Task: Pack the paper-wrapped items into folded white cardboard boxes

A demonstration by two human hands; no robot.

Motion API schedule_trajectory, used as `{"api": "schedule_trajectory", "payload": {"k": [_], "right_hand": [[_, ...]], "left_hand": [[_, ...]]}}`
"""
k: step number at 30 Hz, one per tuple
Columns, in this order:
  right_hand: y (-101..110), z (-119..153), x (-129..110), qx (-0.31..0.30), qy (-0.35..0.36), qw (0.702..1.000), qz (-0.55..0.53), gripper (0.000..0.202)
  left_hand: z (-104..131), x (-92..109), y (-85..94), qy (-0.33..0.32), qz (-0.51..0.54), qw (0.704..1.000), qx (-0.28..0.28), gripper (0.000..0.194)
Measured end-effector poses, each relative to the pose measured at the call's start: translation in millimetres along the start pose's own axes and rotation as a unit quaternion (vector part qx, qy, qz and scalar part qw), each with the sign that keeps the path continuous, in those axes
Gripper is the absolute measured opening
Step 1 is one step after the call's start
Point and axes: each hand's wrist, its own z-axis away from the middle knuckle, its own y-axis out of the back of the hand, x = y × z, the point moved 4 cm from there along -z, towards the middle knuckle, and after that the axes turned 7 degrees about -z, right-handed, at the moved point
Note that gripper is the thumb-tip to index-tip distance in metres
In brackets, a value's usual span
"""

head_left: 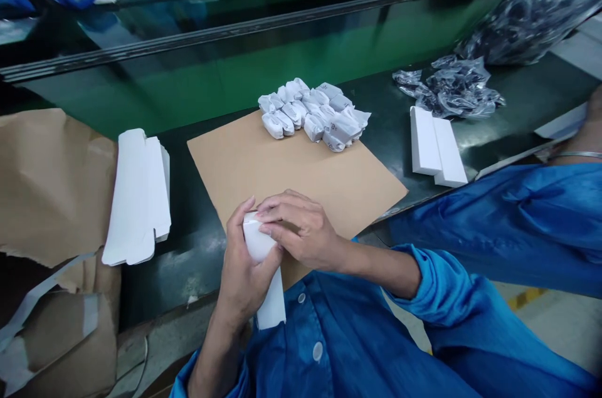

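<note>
White carton (256, 244), long and narrow.

One slim, plain white carton (258, 244), folded into box form, sits slanted in the left hand (247, 269), its far end touched by the right hand (303, 225).

The held carton (271, 306) is smooth, matt white card, as are the flat cartons (134, 197). The brown sheet (291, 172) looks like matt cardboard; along its far edge, packets (339, 132) have thin, crinkled wrapping. The dark table (188, 222) is smooth, faintly glossy; near its far edge lie shiny, crumpled plastic bags (458, 88).
</note>
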Motion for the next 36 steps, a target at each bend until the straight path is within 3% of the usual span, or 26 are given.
{"api": "schedule_trajectory", "payload": {"k": [3, 5, 8, 10, 13, 16, 20, 23, 29, 32, 34, 36], "right_hand": [[0.9, -32.0, 16.6, -0.137, 0.000, 0.987, 0.083, 0.019], [9.1, -67.9, 41.0, -0.197, -0.007, 0.963, 0.182, 0.021], [24.6, -118.8, 82.5, -0.152, -0.019, 0.925, 0.348, 0.024], [22.6, -130.1, 101.7, -0.154, -0.006, 0.901, 0.406, 0.024], [8.4, -111.9, 108.8, -0.207, 0.038, 0.889, 0.406, 0.031], [3.4, -88.6, 101.0, -0.239, 0.063, 0.882, 0.401, 0.044], [13.3, -96.1, 104.2, -0.188, -0.016, 0.871, 0.454, 0.033], [11.9, -107.1, 116.8, -0.193, -0.076, 0.853, 0.480, 0.029], [9.1, -99.6, 119.4, -0.172, -0.084, 0.897, 0.399, 0.032], [18.9, -87.0, 114.5, -0.170, -0.112, 0.905, 0.373, 0.037], [29.8, -74.0, 108.8, -0.183, -0.121, 0.907, 0.359, 0.036], [44.5, -55.4, 100.9, -0.204, -0.124, 0.909, 0.342, 0.035]], "left_hand": [[-8.6, -12.9, -2.9, 0.093, 0.098, 0.990, 0.036, 0.058], [-18.6, -27.2, -5.9, 0.166, 0.189, 0.965, 0.079, 0.050], [-36.1, -50.1, -6.7, 0.204, 0.205, 0.946, 0.148, 0.032], [-45.1, -63.8, -2.7, 0.194, 0.149, 0.952, 0.184, 0.028], [-49.7, -80.0, 5.0, 0.186, 0.065, 0.961, 0.195, 0.024], [-46.7, -85.8, 12.0, 0.166, -0.021, 0.972, 0.168, 0.016], [-34.5, -81.4, 18.5, 0.127, -0.095, 0.977, 0.139, 0.021], [-22.1, -75.8, 18.6, 0.077, -0.168, 0.974, 0.130, 0.028], [-5.2, -78.5, 9.8, 0.061, -0.217, 0.964, 0.139, 0.033], [-2.3, -70.7, 16.5, 0.047, -0.247, 0.959, 0.126, 0.036], [-1.6, -55.4, 23.7, -0.021, -0.253, 0.962, 0.096, 0.050], [-0.5, -35.1, 22.0, -0.152, -0.228, 0.962, -0.015, 0.067]]}}
